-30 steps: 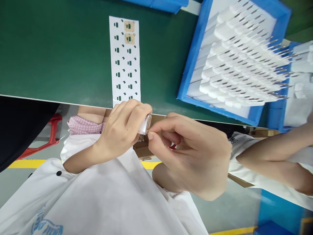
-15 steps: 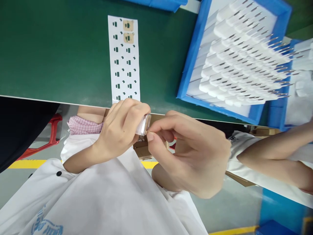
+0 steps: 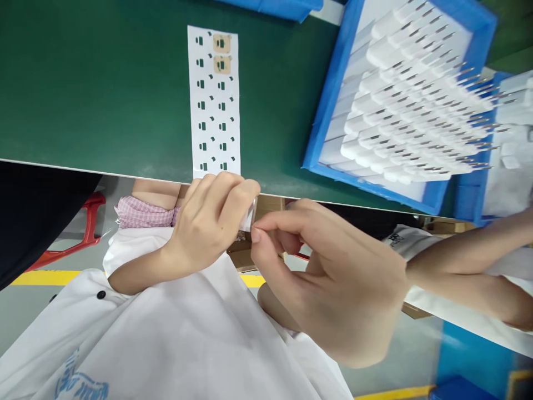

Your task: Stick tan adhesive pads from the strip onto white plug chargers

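Note:
My left hand (image 3: 212,219) is closed around a small white plastic part (image 3: 249,218), just off the front edge of the table. Only the right end of that part shows; my fingers cover the rest. My right hand (image 3: 328,278) pinches thumb and forefinger together at this end, and whatever lies between the fingertips is too small to make out. Behind my left hand lies a white label sheet (image 3: 214,116) with rows of small dark cut-outs. Two tan labels (image 3: 222,54) sit at its far end.
A blue tray (image 3: 322,130) at the right holds rows of white plastic pieces (image 3: 412,105) with thin metal pins. Another blue bin (image 3: 270,6) stands at the far edge. A person's arm (image 3: 470,272) reaches in at the right.
My right hand has shifted slightly right and down. My left hand has turned a little, so less of the white part's shiny end shows.

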A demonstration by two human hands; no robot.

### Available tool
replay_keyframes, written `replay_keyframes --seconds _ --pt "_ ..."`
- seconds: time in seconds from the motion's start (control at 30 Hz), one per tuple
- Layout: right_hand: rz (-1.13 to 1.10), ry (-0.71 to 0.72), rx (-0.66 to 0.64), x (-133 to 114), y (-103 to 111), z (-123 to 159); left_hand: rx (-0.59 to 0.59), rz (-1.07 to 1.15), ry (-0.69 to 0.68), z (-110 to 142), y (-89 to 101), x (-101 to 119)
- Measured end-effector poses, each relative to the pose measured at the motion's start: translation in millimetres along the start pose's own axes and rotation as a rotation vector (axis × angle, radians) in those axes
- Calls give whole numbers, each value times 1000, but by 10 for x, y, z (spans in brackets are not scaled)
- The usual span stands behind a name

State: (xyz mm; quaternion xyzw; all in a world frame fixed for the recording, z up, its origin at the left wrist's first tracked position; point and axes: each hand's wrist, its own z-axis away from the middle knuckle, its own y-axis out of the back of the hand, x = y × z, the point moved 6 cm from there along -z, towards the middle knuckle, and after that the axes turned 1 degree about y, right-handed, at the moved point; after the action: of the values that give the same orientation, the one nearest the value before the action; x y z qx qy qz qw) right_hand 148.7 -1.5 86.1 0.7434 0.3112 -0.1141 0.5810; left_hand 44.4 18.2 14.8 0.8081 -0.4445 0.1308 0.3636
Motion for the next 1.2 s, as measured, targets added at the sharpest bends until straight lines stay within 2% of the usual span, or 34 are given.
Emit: replay_keyframes --seconds 0.07,0.17,0.3,0.47,0.6,1.2 --pt "64 8 -23 -18 -9 5 -33 -15 -5 18 -21 3" --pt "42 -1 -59 -4 -32 22 -49 14 7 36 -34 -6" --pt "-10 -107 -74 82 -46 50 -35 108 25 33 -23 -17" --pt "-143 -132 -52 88 -56 41 32 236 32 21 8 -39" --pt "-164 -178 -30 86 -69 44 67 306 49 17 15 -58" --pt "-187 -188 54 108 -29 59 85 404 77 32 12 -63"
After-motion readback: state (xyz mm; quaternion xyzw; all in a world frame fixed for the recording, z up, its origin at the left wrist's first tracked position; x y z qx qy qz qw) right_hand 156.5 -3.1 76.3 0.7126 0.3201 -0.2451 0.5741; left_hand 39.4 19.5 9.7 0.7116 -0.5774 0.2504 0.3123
